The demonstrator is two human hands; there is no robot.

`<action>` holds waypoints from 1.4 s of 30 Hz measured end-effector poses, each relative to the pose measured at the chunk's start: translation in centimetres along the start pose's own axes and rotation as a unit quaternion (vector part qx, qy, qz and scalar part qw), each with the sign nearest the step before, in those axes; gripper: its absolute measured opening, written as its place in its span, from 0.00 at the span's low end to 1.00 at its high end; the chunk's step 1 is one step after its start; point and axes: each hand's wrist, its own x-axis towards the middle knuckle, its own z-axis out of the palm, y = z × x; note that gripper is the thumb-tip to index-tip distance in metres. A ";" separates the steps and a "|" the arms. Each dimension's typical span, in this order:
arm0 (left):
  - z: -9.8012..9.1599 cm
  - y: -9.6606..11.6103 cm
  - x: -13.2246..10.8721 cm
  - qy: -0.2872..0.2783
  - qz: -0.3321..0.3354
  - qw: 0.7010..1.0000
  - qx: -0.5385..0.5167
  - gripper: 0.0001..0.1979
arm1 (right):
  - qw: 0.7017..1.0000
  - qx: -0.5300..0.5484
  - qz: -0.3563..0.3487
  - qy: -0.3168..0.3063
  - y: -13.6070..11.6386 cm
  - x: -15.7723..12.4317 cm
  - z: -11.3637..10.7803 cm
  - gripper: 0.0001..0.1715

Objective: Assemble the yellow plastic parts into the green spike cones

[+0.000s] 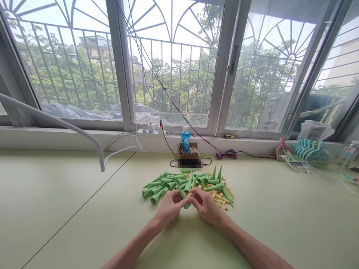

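Near the front of a pile, my left hand (170, 206) is closed around a green plastic cone spike (180, 189), its tip pointing up and to the left. My right hand (208, 206) meets it from the other side, pinching a small yellow plastic peg (190, 195) against the cone. Whether the peg sits inside the cone cannot be made out, as my fingers cover the spot. Just beyond my hands lie several more green cone spikes (157, 190), a few standing upright. Loose yellow pegs (221, 198) are heaped to the right, beside my right hand.
Behind the pile, a blue-labelled bottle (185, 140) stands at a small cardboard box (193, 156). A coiled cable (226, 154) and teal hangers (311, 150) lie along the windowsill side. A white curved arm (84, 129) reaches in from the left. Another person's hand (356, 180) shows at the right edge.
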 end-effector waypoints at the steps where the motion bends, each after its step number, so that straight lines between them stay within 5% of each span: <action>1: 0.0 0.1 -0.1 -0.005 -0.013 1.000 -0.007 0.23 | 1.000 0.002 -0.001 0.001 0.0 0.0 0.0 0.18; 14: -0.2 0.5 -0.4 -0.051 -0.052 0.997 -0.012 0.25 | 1.000 0.005 0.006 0.000 1.0 -0.1 0.2 0.20; 23: 0.0 0.2 -0.2 -0.040 0.055 0.997 0.044 0.20 | 1.000 0.008 0.013 -0.007 1.1 -0.1 0.2 0.21; 42: 0.3 -0.4 -0.9 -0.029 0.148 0.969 0.194 0.13 | 0.999 -0.042 -0.004 0.014 1.4 0.0 0.5 0.29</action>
